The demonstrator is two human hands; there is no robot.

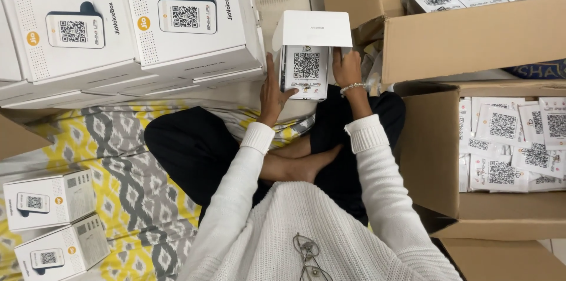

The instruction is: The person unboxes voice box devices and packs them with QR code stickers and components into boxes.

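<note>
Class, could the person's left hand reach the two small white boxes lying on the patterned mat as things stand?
Probably not at once: the left hand grips the open white box in front. The two small white boxes lie apart on the patterned mat, with nothing between; it must let go first.

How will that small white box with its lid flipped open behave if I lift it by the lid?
The open white box probably feels light: the left hand and right hand steady it loosely. Its hinged lid would likely flex or fold, so lifting there may let the body swing. Flat sides suggest no rolling.
</note>
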